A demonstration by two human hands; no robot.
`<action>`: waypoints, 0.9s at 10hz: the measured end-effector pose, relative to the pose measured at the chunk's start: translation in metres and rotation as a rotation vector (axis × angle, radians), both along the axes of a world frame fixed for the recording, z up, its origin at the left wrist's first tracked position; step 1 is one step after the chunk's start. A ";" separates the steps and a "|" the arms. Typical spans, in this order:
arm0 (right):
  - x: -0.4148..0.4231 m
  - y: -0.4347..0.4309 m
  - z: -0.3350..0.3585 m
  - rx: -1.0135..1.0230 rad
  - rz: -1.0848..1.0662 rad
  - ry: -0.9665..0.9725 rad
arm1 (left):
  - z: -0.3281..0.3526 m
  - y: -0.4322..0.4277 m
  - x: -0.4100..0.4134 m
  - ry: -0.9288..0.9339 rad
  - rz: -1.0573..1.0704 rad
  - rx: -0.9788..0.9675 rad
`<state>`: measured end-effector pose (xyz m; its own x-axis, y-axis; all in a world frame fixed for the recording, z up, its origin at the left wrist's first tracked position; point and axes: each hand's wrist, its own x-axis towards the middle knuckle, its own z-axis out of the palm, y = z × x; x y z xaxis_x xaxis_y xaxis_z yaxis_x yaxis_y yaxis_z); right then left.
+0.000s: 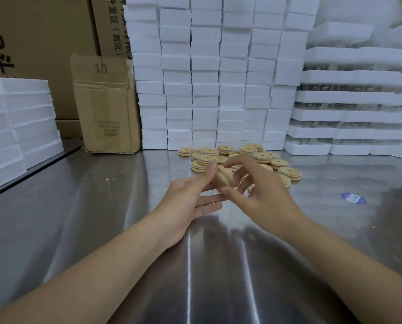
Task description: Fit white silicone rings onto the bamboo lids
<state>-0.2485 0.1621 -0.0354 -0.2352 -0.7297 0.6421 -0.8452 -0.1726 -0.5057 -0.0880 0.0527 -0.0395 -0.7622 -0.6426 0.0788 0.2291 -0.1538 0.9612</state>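
Round, holed bamboo lids (pixel 262 157) lie heaped flat, some with a white ring (pixel 203 163) in the groove. A short stack (pixel 223 180) is held edge-on.

My left hand (pixel 188 199) grips a short stack of bamboo lids (pixel 223 180) held edge-on above the steel table (pixel 125 206), thumb on top, fingers beneath. My right hand (pixel 263 195) pinches the same stack, thumb at its lower edge, forefinger curled over it. The stack is motion-blurred. Just behind both hands lies a loose pile of bamboo lids (pixel 260 157), each with a centre hole. Stacked white foam blocks (pixel 204 78) stand behind the pile, and a cardboard box (pixel 106 106) stands to their left.
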 end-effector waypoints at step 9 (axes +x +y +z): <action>-0.072 -0.002 -0.015 0.127 -0.375 -0.111 | 0.005 -0.009 0.000 -0.026 0.164 0.138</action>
